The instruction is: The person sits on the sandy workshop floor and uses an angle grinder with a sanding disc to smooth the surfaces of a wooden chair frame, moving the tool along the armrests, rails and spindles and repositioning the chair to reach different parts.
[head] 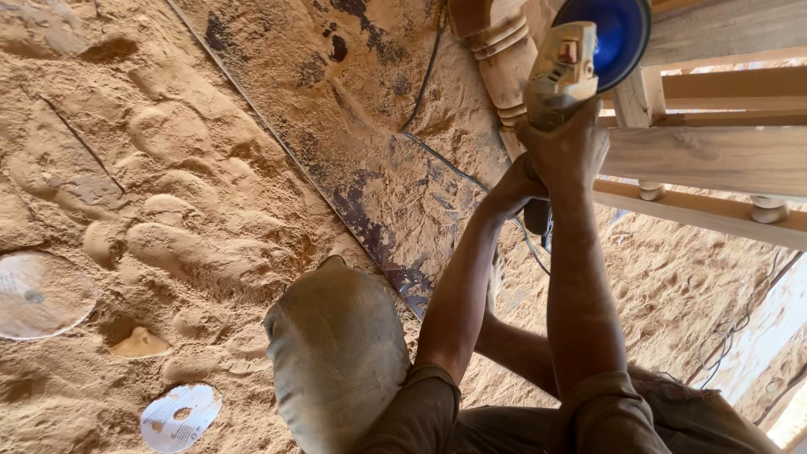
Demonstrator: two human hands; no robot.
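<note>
Both my hands hold a beige angle grinder (561, 71) with a blue disc (618, 32) at the top of the view. My right hand (567, 147) grips the grinder's body just behind the head. My left hand (513, 189) is closed around its dark rear end, which is mostly hidden. The disc is up against a pale wooden frame (706, 155) beside a turned wooden post (504, 55); the point of contact is not visible. The grinder's black cable (424, 80) trails across the floor.
Thick sawdust (168, 168) with footprints covers the ground. A flat sheet with dark stains (378, 193) lies under the work. Two used round discs (40, 294) (179, 416) lie at the left. My dusty knee (336, 353) sits bottom centre.
</note>
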